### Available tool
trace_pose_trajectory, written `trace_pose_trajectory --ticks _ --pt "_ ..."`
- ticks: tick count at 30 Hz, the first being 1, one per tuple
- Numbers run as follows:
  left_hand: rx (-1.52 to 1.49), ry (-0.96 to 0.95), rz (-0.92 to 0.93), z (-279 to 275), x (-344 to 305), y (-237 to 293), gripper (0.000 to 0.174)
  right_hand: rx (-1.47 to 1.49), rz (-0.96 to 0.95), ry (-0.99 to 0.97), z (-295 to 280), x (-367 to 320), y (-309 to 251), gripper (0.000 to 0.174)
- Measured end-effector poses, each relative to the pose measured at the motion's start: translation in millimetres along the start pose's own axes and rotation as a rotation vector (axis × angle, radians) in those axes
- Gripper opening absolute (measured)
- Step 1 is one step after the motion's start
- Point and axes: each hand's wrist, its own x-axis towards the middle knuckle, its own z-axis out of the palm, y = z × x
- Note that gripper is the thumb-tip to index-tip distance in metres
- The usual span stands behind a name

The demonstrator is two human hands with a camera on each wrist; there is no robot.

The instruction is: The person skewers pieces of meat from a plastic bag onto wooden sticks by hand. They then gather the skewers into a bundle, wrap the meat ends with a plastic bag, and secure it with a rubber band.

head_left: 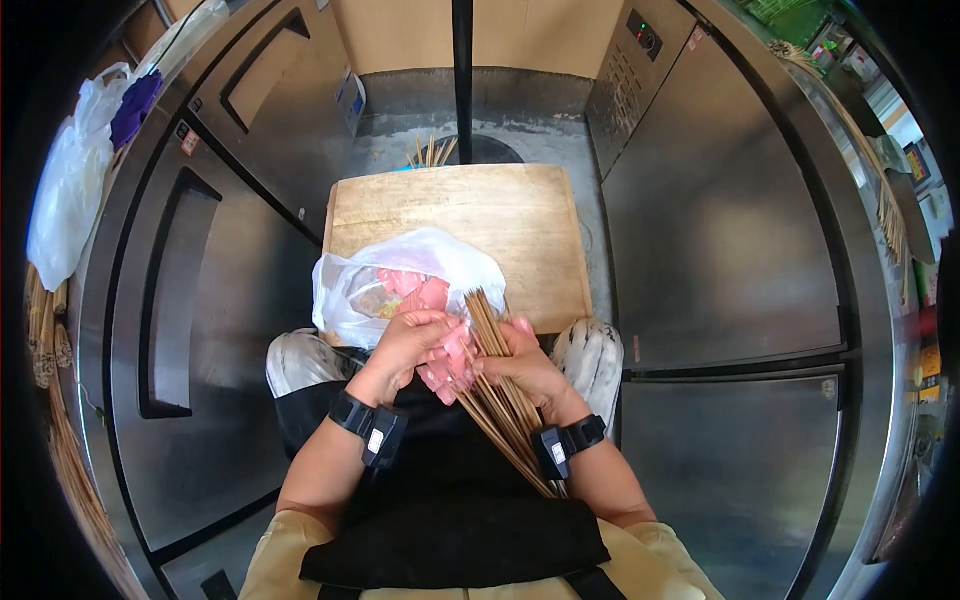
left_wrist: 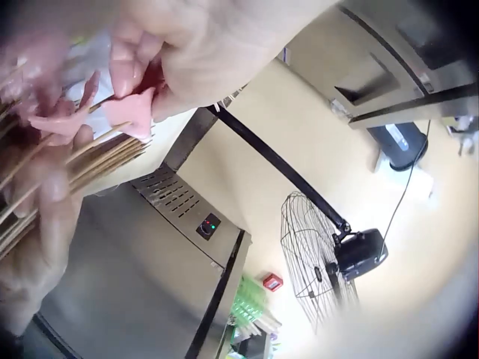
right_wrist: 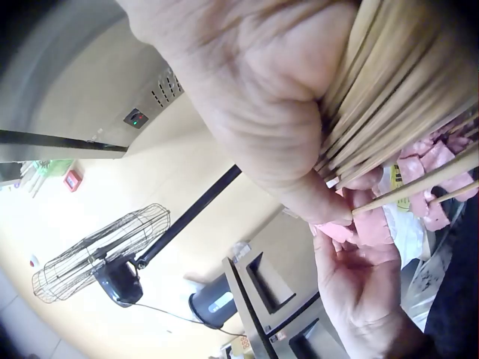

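Note:
My left hand (head_left: 402,348) pinches a slice of pink raw meat (left_wrist: 129,114) between thumb and fingers. A thick bundle of bamboo skewers (head_left: 512,415) lies in the grip of my right hand (head_left: 532,372), pointed ends away from my body. One skewer (right_wrist: 419,184) stands apart from the bundle, held near the right thumb, and its tip meets the slice in the left wrist view. Further meat pieces (head_left: 440,378) hang threaded on skewers between the two hands. Just beyond them, an open white plastic bag (head_left: 455,252) holds more pink meat (head_left: 430,294).
The bag lies on a wooden board (head_left: 470,200) in front of my knees. Steel refrigerator cabinets (head_left: 720,200) stand close on both sides. More skewers (head_left: 432,152) stick up behind the board, near a black pole (head_left: 463,80). A wire fan (left_wrist: 307,247) shows in the wrist views.

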Motion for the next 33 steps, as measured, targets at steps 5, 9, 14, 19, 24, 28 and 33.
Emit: trace_pose_trajectory --ticks 5,9,14,19,24,28,33 --pt "0.132 -0.133 -0.025 0.3 -0.5 -7.7 0.013 -0.068 -0.017 0.0 -4.2 4.1 6.6 0.035" --pt "0.118 -0.116 -0.003 -0.1 2.8 -16.6 0.012 -0.068 -0.051 0.017 -5.3 5.0 9.0 0.029" --pt "0.085 -0.079 0.025 5.9 2.7 -34.6 0.01 0.031 -0.067 -0.034 -3.6 0.0 1.0 0.025" --pt "0.52 0.135 0.41 -11.4 32.4 -78.9 0.023 0.04 0.077 -0.157 -2.7 -9.2 1.7 0.027" --pt "0.826 0.308 0.398 -5.1 8.0 -55.4 0.032 0.002 0.158 -0.186 -5.2 -5.4 7.0 0.04" --pt "0.84 0.371 0.597 -20.2 28.8 -53.7 0.03 -0.004 0.14 -0.102 4.0 -9.9 -3.4 0.043" --pt "1.035 0.555 0.685 -29.3 60.5 -35.3 0.025 -0.028 0.116 -0.09 -1.1 -6.1 3.9 0.044"
